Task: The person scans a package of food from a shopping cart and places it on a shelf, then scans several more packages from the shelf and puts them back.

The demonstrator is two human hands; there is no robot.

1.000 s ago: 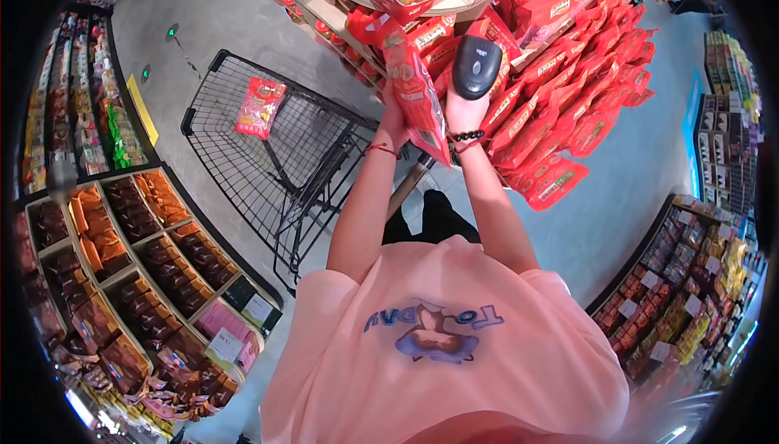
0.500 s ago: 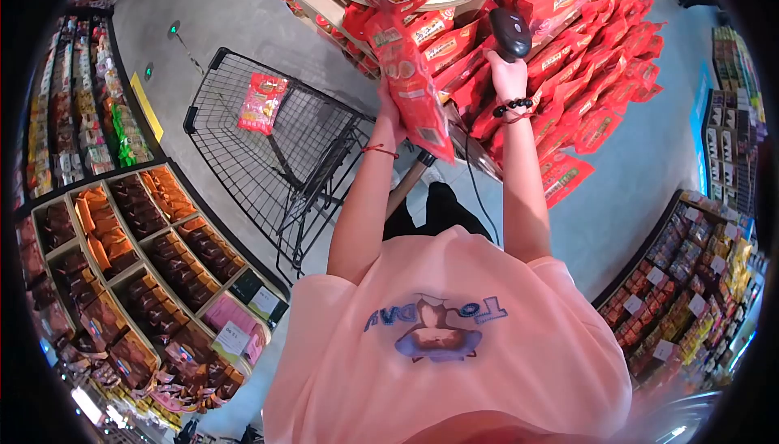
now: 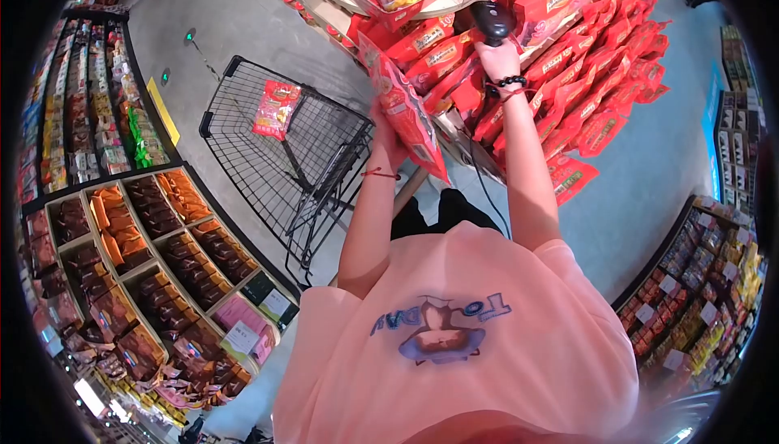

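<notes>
A red snack bag [image 3: 408, 115] stands tilted in front of the display, gripped at its left side by my left hand [image 3: 386, 140]. The bag partly hides that hand's fingers. My right hand [image 3: 499, 61] is closed around a black handheld barcode scanner [image 3: 493, 22], its head turned away from me toward the shelf. From below the right wrist a dark cord [image 3: 484, 188] hangs down. Scanner and held bag are apart. Just beyond both hands, rows of similar red bags [image 3: 560, 58] fill the display.
To the left stands a black wire shopping cart [image 3: 243, 164] with one red bag [image 3: 277, 109] in it. Divided shelves of brown and orange packs [image 3: 191, 269] rise at lower left. More stocked shelves [image 3: 690, 282] line the right side. Grey floor [image 3: 625, 192] lies between them.
The scanner in my right hand has moved up and left, closer to the shelf. The bag in my left hand has turned slightly. The whole view has shifted a little.
</notes>
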